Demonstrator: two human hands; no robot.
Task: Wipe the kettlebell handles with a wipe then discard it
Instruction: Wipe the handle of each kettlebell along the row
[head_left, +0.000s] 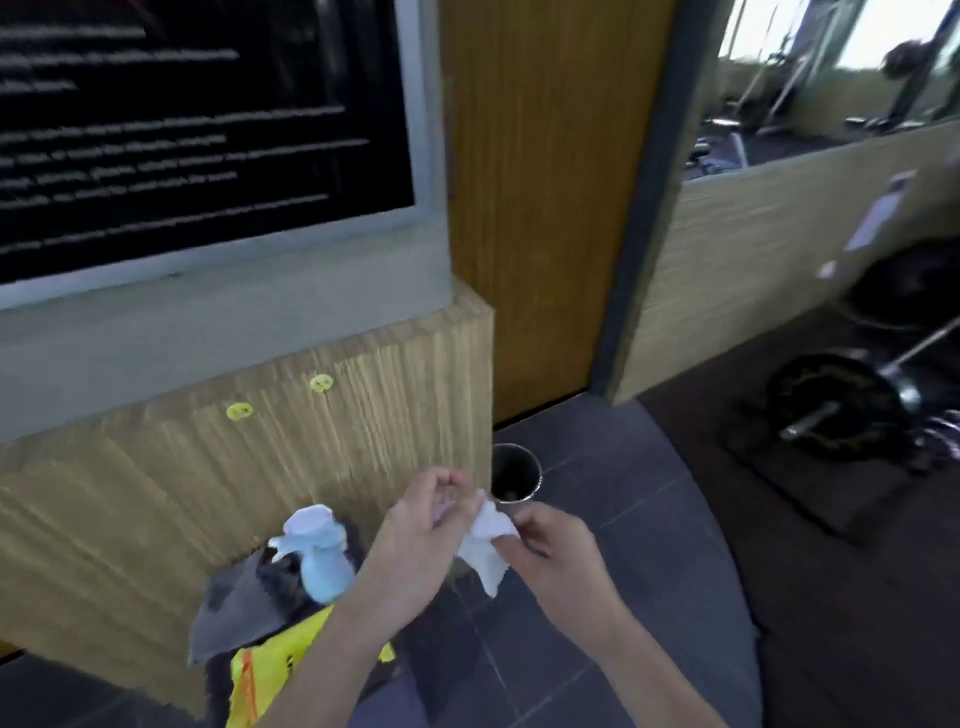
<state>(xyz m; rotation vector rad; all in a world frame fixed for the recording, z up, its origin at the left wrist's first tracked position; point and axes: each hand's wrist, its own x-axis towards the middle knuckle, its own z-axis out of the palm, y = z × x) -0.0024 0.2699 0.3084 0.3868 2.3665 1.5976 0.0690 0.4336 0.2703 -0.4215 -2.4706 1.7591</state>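
A crumpled white wipe (485, 545) hangs between both hands at the lower middle of the view. My right hand (558, 553) pinches its right side. My left hand (421, 530) touches its upper left edge with thumb and fingertips curled. Just beyond the hands stands a small round metal bin (535, 480) on the floor, open at the top, with something dark inside. No kettlebell is in view.
A light blue spray bottle (319, 553) stands in a bag with grey and yellow cloth (249, 613) at the lower left. A wooden counter (260, 467) and a dark notice board (197, 119) are ahead. A barbell with a black plate (831, 400) lies at the right.
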